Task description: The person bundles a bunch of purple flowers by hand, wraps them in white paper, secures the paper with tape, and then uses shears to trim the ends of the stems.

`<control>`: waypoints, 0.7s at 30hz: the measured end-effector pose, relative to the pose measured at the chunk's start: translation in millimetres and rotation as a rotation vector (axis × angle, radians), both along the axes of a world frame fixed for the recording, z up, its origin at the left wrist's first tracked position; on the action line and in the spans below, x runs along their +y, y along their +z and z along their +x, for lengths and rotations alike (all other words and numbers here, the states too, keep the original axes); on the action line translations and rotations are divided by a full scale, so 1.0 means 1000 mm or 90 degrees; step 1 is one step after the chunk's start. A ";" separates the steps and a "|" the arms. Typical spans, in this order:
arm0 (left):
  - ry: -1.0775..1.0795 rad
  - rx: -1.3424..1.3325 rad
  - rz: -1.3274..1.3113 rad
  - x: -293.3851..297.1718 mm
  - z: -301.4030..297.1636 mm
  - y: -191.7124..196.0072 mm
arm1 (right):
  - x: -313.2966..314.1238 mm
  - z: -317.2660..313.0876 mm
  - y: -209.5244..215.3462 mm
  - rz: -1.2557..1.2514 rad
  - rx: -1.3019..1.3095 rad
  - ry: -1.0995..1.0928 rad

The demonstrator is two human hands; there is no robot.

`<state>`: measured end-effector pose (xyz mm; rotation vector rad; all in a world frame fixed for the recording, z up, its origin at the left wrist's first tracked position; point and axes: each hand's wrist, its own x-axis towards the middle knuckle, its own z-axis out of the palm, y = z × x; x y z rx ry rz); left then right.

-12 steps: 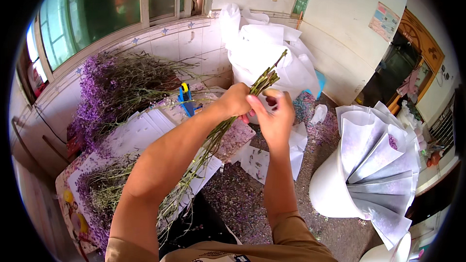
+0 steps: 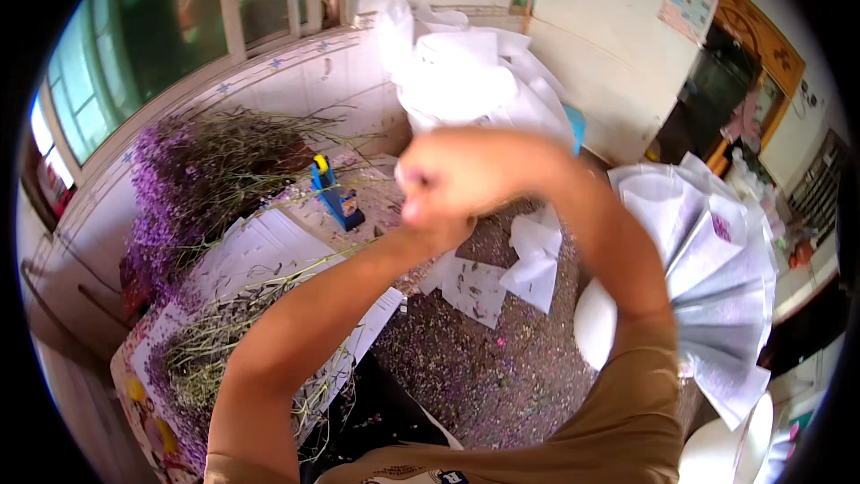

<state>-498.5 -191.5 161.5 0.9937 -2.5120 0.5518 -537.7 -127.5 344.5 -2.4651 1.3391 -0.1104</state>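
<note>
My right hand [image 2: 452,170] is closed and blurred by motion, crossing over my left hand in the middle of the head view. What its fingers pinch, if anything, cannot be made out. Most of my left hand [image 2: 455,231] is hidden beneath it. Thin green stems of a flower bunch [image 2: 333,376] show below my left forearm; their upper ends, which my left hand gripped a moment before, are covered by my hands. A blue tape dispenser [image 2: 336,197] with a yellow wheel stands on the table, left of my hands.
Purple dried flowers [image 2: 166,193] pile at the table's far left, with more stems [image 2: 210,341] nearer me. White paper sheets [image 2: 269,246] lie between them. At right, a white bucket [image 2: 594,323] holds wrapped paper cones [image 2: 717,269]. White wrapping [image 2: 457,72] is heaped behind; petals litter the floor [image 2: 484,376].
My right hand has swung up and left over my left hand, its elbow lifting outward. The stem tops that stuck up above my hands are now covered. The view has shifted slightly.
</note>
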 end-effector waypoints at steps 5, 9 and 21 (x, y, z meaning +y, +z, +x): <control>-0.384 0.213 0.531 0.035 0.062 0.090 | -0.021 -0.188 -0.020 0.246 -0.370 -0.231; -0.369 0.261 0.455 0.004 0.081 0.129 | 0.065 -0.107 -0.084 0.063 -0.605 -0.123; -0.430 0.207 0.487 0.023 0.060 0.102 | 0.045 -0.130 -0.031 0.034 -0.706 -0.358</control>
